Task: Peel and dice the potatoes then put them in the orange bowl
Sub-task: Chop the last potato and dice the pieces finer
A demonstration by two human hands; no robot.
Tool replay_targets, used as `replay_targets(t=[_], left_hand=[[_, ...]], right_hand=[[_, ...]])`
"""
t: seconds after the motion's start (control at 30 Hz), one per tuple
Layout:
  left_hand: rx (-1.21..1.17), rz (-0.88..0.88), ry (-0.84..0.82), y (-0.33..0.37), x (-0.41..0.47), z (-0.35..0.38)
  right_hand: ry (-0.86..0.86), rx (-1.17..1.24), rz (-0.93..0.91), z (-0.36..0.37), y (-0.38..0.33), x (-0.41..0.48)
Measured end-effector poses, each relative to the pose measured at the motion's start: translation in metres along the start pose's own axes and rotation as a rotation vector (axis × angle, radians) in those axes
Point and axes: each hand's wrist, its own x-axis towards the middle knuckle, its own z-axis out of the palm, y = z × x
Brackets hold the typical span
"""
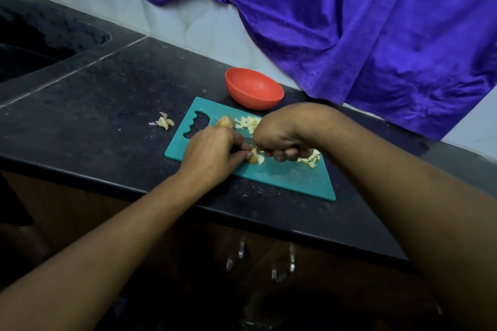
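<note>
Nearest, a pale cut potato piece point(254, 159) is pinched by the left hand point(212, 153) on the teal plastic cutting board point(282, 177), presumably so it stays steady under the dark knife point(248, 140) gripped by the right hand point(282, 140). Beyond, the round orange bowl point(254, 88) is set just behind the board, ready for filling.

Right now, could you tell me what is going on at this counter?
A person is dicing potato on a teal cutting board. The left hand pins a potato piece while the right hand grips the knife cutting it. Two piles of dice and another potato lie on the board. The orange bowl behind it holds nothing yet; peels sit on the counter.
</note>
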Motion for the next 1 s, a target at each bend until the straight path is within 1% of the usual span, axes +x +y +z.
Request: replay_targets(t=[0.2,0.33,0.47,0.6,0.77,0.9,1.0], left_hand=[[0.011,0.043,0.043,0.004,-0.004,-0.003],[0.026,0.035,0.057,0.005,-0.005,-0.004],[0.014,0.029,0.049,0.004,-0.005,-0.003],[0.013,0.019,0.030,0.002,-0.003,-0.001],[-0.009,0.007,0.021,0.000,-0.001,0.000],[-0.032,0.001,0.016,-0.002,0.000,0.003],[-0.032,-0.013,0.014,-0.002,0.000,0.003]], right_hand=[[0.080,-0.031,-0.048,0.013,0.004,-0.002],[0.061,-0.039,-0.052,0.010,0.006,-0.006],[0.049,-0.112,-0.047,0.010,0.004,-0.004],[0.067,-0.144,-0.064,0.012,0.004,-0.002],[0.261,-0.118,-0.065,0.038,0.013,0.005],[0.307,-0.066,-0.014,0.078,0.025,0.011],[0.372,-0.050,-0.015,0.095,0.031,0.013]])
